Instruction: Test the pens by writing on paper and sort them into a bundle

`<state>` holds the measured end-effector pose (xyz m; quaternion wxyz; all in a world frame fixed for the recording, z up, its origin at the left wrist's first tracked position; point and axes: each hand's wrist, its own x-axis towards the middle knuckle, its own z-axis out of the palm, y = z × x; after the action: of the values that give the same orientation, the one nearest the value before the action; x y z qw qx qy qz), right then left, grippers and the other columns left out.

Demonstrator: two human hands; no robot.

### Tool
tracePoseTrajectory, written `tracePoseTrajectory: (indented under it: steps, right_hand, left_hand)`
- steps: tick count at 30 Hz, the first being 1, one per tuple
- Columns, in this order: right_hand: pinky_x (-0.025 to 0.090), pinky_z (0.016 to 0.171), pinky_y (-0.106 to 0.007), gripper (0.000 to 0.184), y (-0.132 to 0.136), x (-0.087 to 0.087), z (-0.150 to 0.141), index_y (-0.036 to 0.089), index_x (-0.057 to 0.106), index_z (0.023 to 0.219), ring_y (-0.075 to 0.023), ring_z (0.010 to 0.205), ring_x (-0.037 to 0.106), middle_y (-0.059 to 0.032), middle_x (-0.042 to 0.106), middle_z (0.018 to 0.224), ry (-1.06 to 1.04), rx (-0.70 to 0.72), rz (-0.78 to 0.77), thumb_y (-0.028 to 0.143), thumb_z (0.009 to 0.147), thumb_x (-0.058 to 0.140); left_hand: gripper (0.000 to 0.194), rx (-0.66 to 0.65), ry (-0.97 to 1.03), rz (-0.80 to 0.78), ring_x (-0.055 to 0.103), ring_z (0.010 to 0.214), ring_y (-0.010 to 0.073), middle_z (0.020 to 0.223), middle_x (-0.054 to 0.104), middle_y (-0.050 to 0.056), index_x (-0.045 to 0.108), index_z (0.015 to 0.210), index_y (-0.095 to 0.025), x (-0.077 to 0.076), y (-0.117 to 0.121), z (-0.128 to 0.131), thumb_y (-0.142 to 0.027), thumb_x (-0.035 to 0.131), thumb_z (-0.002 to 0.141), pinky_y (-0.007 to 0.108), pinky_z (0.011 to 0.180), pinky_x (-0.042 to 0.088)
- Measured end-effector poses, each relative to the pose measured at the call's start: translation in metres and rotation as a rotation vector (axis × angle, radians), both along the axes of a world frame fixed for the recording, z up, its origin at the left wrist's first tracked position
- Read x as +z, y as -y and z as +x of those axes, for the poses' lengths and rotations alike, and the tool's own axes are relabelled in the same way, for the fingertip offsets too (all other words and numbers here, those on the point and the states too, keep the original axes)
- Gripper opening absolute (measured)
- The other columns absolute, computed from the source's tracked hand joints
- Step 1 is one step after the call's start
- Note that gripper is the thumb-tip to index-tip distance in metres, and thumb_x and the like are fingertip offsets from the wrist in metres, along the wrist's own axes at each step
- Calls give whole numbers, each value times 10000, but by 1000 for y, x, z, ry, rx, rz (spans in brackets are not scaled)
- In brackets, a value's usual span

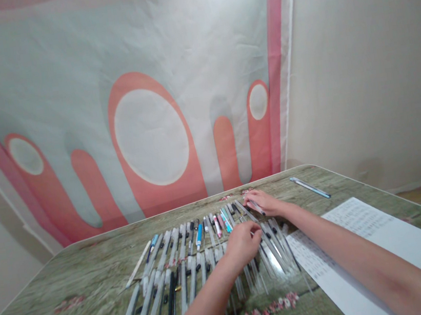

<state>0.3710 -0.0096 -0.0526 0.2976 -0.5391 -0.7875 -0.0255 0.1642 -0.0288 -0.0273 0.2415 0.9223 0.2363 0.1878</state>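
Right hand pinches a pen; left hand, grip unclear, is over pen rows, likely aligned for order.

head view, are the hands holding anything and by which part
The right hand holds a pen, seemingly near its far end; whether the left hand holds anything can't be told.

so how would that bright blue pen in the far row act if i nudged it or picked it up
The bright blue pen would probably feel stiff, since its body lies straight. Being so slim, it is likely light. Nudged sideways, it may roll a little, but the neighbouring pens could soon stop it.
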Motion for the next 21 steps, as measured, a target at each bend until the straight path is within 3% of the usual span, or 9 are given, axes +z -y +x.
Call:
tracePoseTrajectory:
  steps: [8, 14, 21]
  right_hand:
    - [361, 809, -330, 147, 2, 1, 4, 183, 574, 879, -199, 913, 493, -73, 589, 912, 69, -127, 60, 199, 801, 451]
    - [349, 826, -317, 227, 0, -3, 3, 193, 576, 904, -206, 969, 481, -63, 589, 918, 51, -94, 25, 83, 731, 478]
    - [329, 844, -323, 300, -1, -6, 7, 193, 560, 954, -201, 1011, 461, -65, 567, 1005, 52, -149, 6, 45, 710, 469]
  left_hand:
    - [261, -8, 12, -5, 575, 802, 173, 856, 649, 33, 625, 871, -191, -5, -3, 1, -272, 392, 786, 260, 704, 413]
    - [252, 3, 26, -7, 575, 797, 177, 850, 650, 33, 625, 861, -199, -6, -4, 2, -289, 402, 786, 261, 694, 411]
    - [244, -6, 37, -22, 577, 770, 172, 830, 651, 31, 625, 850, -200, -7, -3, 2, -281, 405, 782, 258, 678, 408]
